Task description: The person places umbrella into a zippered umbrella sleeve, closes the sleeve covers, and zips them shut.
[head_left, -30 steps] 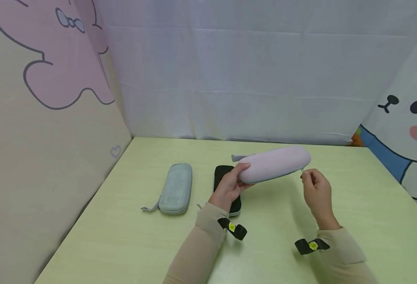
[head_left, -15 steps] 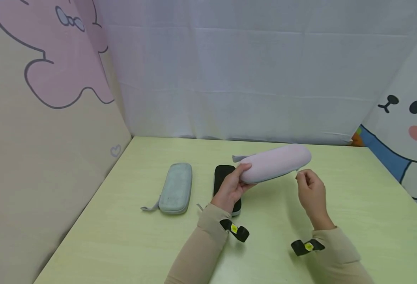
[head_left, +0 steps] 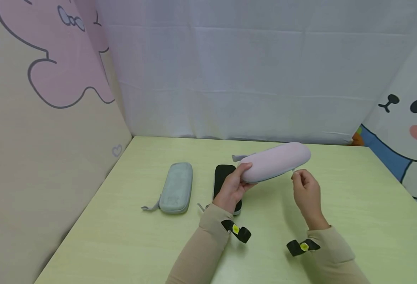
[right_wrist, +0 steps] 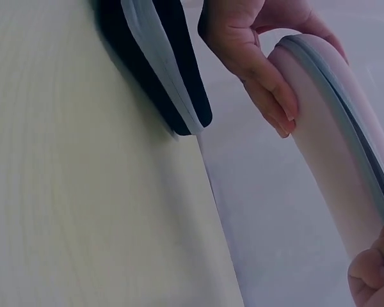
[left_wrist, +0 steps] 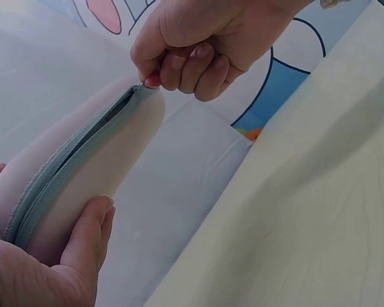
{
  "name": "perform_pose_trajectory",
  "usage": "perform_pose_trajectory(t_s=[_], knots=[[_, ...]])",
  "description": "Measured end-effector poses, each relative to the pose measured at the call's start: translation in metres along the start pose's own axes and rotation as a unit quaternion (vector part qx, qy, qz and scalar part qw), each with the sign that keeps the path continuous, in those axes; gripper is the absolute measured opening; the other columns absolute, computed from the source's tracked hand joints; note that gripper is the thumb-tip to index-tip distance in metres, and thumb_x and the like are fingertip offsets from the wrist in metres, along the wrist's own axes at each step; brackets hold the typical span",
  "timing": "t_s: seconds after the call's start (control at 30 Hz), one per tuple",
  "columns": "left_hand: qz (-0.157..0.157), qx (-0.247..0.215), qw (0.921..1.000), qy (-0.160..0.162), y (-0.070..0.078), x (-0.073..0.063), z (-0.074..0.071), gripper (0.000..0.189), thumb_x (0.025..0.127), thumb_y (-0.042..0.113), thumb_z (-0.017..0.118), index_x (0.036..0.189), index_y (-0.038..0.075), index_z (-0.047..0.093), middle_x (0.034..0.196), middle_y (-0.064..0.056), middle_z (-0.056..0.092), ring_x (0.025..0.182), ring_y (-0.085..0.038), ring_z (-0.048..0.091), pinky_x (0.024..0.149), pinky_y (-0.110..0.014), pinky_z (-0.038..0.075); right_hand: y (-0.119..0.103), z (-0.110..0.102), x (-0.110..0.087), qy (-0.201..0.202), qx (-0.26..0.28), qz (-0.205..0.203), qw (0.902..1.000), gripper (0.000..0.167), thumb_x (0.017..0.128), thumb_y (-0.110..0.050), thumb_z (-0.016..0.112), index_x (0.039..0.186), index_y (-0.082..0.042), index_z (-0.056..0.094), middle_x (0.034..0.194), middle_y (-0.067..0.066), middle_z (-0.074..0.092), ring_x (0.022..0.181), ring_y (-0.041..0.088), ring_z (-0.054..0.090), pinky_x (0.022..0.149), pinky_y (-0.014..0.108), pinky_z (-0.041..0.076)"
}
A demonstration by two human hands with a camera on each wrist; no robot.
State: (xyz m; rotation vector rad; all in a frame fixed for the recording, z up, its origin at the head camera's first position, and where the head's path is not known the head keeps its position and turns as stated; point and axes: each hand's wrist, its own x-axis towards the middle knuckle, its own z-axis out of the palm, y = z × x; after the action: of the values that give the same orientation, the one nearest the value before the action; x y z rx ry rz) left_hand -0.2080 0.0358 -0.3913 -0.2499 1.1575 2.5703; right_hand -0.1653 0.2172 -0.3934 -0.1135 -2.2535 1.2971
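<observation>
A pink zippered case, long and rounded, is held tilted above the table. My left hand grips its left end, with the thumb on one side and fingers on the other. At the lower right edge my right hand pinches the zip pull, mostly hidden by the fingertips. The grey-green zip runs along the case's edge, and a dark slit shows between its tapes near the pull. Beyond the left hand a grey strap sticks out from the case.
A grey-green case with a strap lies on the table at left. Beside it lies a black case, partly covered by the left hand and sleeve. A white curtain hangs along the table's back edge.
My right hand has slid left along the case's lower edge with the zip pull. The case's right end has risen a little, while the left hand keeps its grip.
</observation>
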Motion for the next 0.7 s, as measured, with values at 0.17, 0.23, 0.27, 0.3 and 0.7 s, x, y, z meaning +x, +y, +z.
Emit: perform_pose_trajectory(t_s=[0.17, 0.23, 0.27, 0.3, 0.7], knots=[[0.009, -0.006, 0.9999, 0.000, -0.002, 0.001, 0.003, 0.053, 0.081, 0.018, 0.069, 0.127, -0.001, 0.050, 0.114, -0.022, 0.056, 0.101, -0.032, 0.058, 0.087, -0.043, 0.046, -0.004, 0.005, -0.003, -0.013, -0.001, -0.023, 0.9997, 0.023, 0.095, -0.011, 0.045, 0.078, 0.000, 0.056, 0.058, 0.002, 0.042, 0.048, 0.008, 0.036, 0.044, 0.024, 0.030], [0.012, -0.006, 0.9999, 0.002, -0.003, 0.001, 0.004, 0.053, 0.081, 0.018, 0.069, 0.126, -0.002, 0.050, 0.114, -0.023, 0.057, 0.100, -0.031, 0.058, 0.087, -0.043, 0.046, -0.004, 0.006, -0.004, -0.011, 0.001, -0.022, 0.9997, 0.023, 0.095, -0.011, 0.046, 0.078, 0.000, 0.056, 0.058, 0.002, 0.043, 0.048, 0.008, 0.036, 0.044, 0.024, 0.030], [0.012, -0.007, 0.9999, 0.006, -0.004, 0.001, 0.005, 0.053, 0.080, 0.018, 0.069, 0.126, -0.002, 0.051, 0.114, -0.022, 0.057, 0.100, -0.031, 0.059, 0.087, -0.043, 0.046, -0.004, 0.007, -0.004, -0.009, 0.003, -0.020, 0.9998, 0.023, 0.095, -0.011, 0.046, 0.078, 0.000, 0.056, 0.058, 0.002, 0.043, 0.048, 0.008, 0.036, 0.044, 0.024, 0.030], [0.012, -0.008, 0.9998, 0.010, -0.004, 0.001, 0.005, 0.053, 0.080, 0.018, 0.069, 0.125, -0.002, 0.051, 0.113, -0.022, 0.057, 0.099, -0.031, 0.059, 0.087, -0.043, 0.046, -0.004, 0.007, -0.004, -0.009, 0.004, -0.015, 0.9998, 0.023, 0.095, -0.011, 0.046, 0.078, 0.000, 0.056, 0.058, 0.002, 0.043, 0.048, 0.009, 0.036, 0.044, 0.024, 0.030], [0.012, -0.029, 0.9989, 0.035, -0.008, 0.002, 0.007, 0.050, 0.078, 0.017, 0.071, 0.122, -0.001, 0.055, 0.109, -0.021, 0.059, 0.094, -0.029, 0.061, 0.084, -0.042, 0.048, -0.008, 0.015, -0.009, -0.025, -0.013, -0.041, 0.9988, 0.020, 0.093, -0.008, 0.046, 0.077, 0.000, 0.056, 0.059, 0.002, 0.044, 0.050, 0.010, 0.038, 0.046, 0.024, 0.031]])
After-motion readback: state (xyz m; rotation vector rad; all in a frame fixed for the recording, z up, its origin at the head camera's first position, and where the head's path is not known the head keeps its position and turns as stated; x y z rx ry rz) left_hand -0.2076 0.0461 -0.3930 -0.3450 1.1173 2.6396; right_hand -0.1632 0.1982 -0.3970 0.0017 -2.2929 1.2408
